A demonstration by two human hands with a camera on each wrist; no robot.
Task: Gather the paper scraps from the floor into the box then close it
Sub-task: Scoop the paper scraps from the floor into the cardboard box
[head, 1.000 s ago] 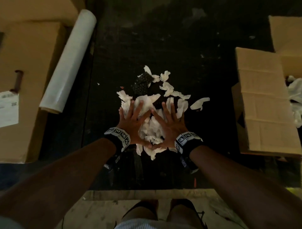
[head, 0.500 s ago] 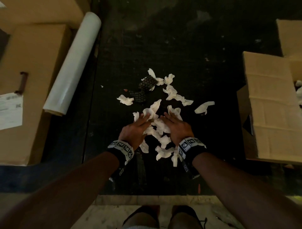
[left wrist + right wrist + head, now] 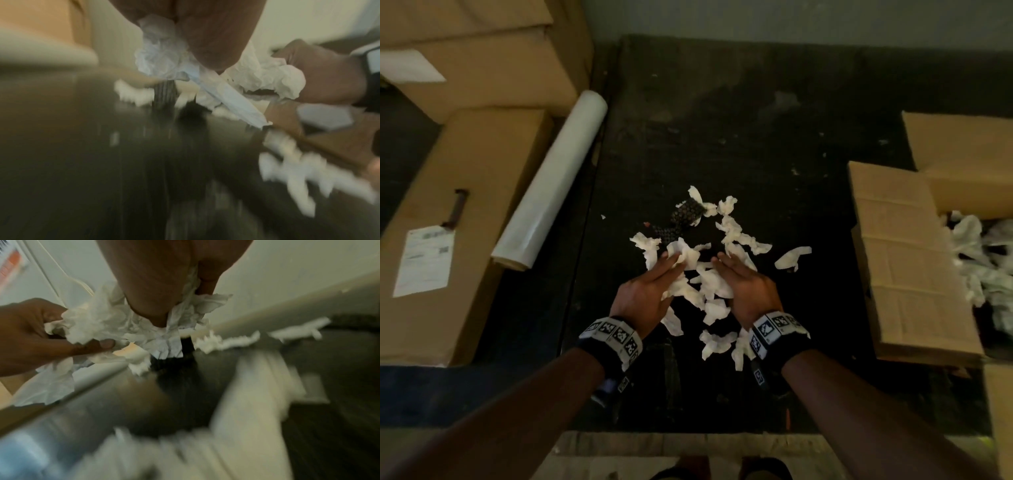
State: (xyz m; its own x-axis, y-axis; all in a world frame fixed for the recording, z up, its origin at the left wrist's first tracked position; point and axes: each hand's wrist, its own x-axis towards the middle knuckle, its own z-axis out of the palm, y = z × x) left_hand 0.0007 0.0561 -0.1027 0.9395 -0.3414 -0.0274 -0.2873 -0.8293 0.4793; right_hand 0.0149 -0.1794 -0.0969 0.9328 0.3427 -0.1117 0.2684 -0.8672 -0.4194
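Rightward, box (image 3: 914,260) holds white scraps (image 3: 983,260); hands (image 3: 698,291) clutch more.

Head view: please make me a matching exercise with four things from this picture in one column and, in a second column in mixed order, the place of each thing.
Things:
1. plastic film roll
2. open box
3. paper scraps
4. box with a label

Places:
A. between the two hands, left hand and right hand
B. far left, beside the roll
C. right side, scraps already inside
D. lying against the left boxes, at the edge of the dark floor

Pairs: 1-D, 2-C, 3-A, 4-B
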